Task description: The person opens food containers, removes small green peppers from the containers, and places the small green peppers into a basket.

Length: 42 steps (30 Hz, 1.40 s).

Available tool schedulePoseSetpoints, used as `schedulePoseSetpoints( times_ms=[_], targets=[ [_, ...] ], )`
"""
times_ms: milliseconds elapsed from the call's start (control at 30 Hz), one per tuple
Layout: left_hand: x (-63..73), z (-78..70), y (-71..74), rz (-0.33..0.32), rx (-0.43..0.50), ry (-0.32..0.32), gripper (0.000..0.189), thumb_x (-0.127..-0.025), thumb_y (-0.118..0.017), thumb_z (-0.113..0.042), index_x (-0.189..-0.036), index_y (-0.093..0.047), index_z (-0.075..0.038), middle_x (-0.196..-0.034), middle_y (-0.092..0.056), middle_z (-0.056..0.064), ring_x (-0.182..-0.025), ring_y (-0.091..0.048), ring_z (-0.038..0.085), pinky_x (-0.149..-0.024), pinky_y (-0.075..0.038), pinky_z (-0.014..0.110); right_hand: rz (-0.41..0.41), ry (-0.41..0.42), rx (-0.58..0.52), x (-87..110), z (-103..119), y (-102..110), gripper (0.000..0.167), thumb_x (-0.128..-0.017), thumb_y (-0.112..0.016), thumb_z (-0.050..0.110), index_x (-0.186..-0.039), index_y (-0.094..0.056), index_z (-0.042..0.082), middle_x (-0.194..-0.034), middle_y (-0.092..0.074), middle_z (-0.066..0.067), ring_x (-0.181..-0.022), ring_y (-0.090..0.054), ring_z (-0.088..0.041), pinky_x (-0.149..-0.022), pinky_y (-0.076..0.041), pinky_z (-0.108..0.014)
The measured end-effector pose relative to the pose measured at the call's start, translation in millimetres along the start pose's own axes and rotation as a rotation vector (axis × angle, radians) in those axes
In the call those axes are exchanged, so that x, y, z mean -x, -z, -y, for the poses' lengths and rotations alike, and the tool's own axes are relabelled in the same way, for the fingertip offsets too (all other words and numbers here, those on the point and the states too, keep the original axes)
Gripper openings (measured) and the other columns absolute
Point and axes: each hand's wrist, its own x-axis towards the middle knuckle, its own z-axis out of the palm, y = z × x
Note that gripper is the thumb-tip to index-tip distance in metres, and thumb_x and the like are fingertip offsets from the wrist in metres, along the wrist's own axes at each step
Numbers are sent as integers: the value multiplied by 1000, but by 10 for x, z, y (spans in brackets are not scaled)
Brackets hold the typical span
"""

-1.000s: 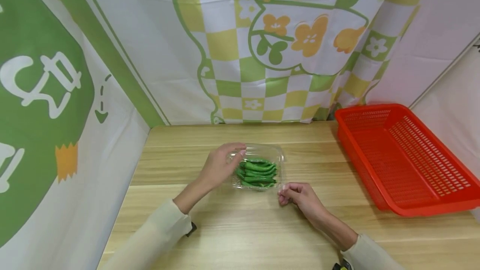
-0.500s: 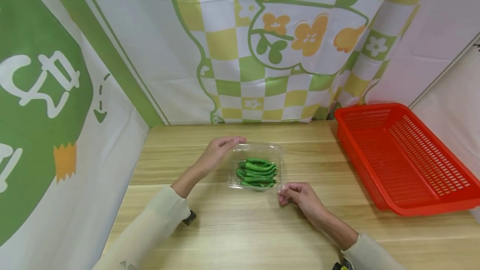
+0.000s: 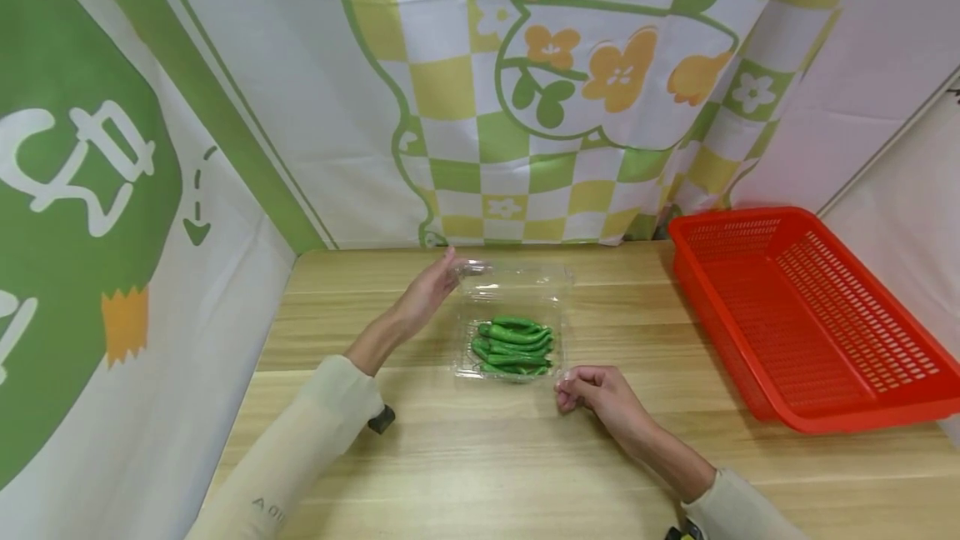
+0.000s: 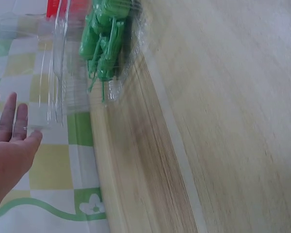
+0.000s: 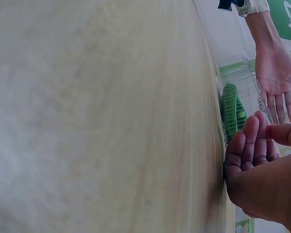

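A clear plastic clamshell box [image 3: 463, 332] lies on the wooden table, its transparent lid [image 3: 517, 277] swung up along the far side. Several green chili peppers [image 3: 517, 344] are bunched inside the box. My left hand [image 3: 423, 294] is at the lid's far left corner, fingers extended against the lid in the left wrist view, where the hand [image 4: 12, 141] shows its palm side. At the near right corner of the box, my right hand [image 3: 603, 398] pinches the rim between thumb and index finger. The exact contact point is partly hidden by the fingers in the right wrist view.
A red perforated plastic basket [image 3: 750, 357] stands on the right of the table. Behind the table hangs a checked, flowered cloth [image 3: 525, 148]. A white and green cloth [image 3: 225, 232] closes off the left side.
The left hand has moved back and away from me, and the lid has swung further up and back with it. The right hand and the peppers have stayed in place.
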Motion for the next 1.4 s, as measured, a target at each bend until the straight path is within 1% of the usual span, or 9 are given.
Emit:
schedulePoseSetpoints(
  times_ms=[100,333,433,567,800,967,1167,1267,1400],
  targets=[
    [-19,18,28,28,10,-33,80,-114,-15,-54,-151,-45,9,-160,-45,26,-157,-32,37,-135,-12,48,0,3,3,1,-1,2,26,-104,-60,4,-107,-65,-22,-85,-73,-6,-78,-68,-12,-77,-63,-24],
    [-24,35,42,48,28,-61,72,-116,-17,-45,-151,-44,11,-158,-45,30,-155,-33,40,-135,-10,49,9,4,18,22,12,16,25,-103,-61,4,-105,-66,-20,-84,-73,-5,-78,-69,-12,-77,-63,-25],
    [-36,47,42,47,14,-64,72,-116,-19,-48,-151,-46,8,-158,-46,30,-153,-36,39,-135,-13,50,16,6,25,34,17,23,24,-104,-60,4,-104,-67,-19,-84,-74,-5,-78,-69,-13,-77,-63,-25],
    [-63,53,40,24,24,-47,75,-115,-21,-55,-152,-48,4,-157,-48,29,-150,-41,37,-134,-17,53,21,0,23,41,20,25,23,-103,-60,4,-103,-67,-18,-84,-74,-6,-79,-69,-13,-77,-63,-25],
    [-127,21,36,-61,99,20,79,-115,-21,-55,-150,-45,11,-154,-50,31,-148,-45,43,-132,-28,47,28,8,33,47,14,20,24,-103,-61,4,-103,-68,-19,-83,-73,-6,-78,-69,-13,-77,-63,-25],
    [-167,5,62,-106,173,90,82,-114,-20,-56,-152,-38,15,-154,-48,34,-148,-41,50,-131,-31,49,36,12,27,50,7,20,24,-103,-61,4,-103,-67,-19,-83,-73,-5,-78,-69,-13,-77,-63,-25],
    [-179,44,97,-151,213,173,73,-117,-13,-46,-155,-37,11,-156,-46,33,-148,-43,47,-129,-33,49,58,35,17,57,-7,26,27,-104,-60,4,-105,-65,-23,-84,-73,-5,-78,-69,-12,-77,-63,-25],
    [-182,70,106,-164,234,189,69,-117,-13,-41,-157,-33,12,-158,-43,35,-149,-43,47,-129,-34,50,59,40,20,51,-10,26,30,-104,-61,5,-106,-64,-24,-84,-73,-5,-78,-69,-12,-76,-63,-25],
    [-207,101,120,-187,275,225,68,-117,-13,-40,-159,-29,12,-158,-42,35,-149,-43,47,-127,-36,51,60,43,25,45,-1,20,30,-104,-62,6,-106,-64,-24,-84,-72,-5,-78,-69,-12,-76,-63,-25]
  ],
)
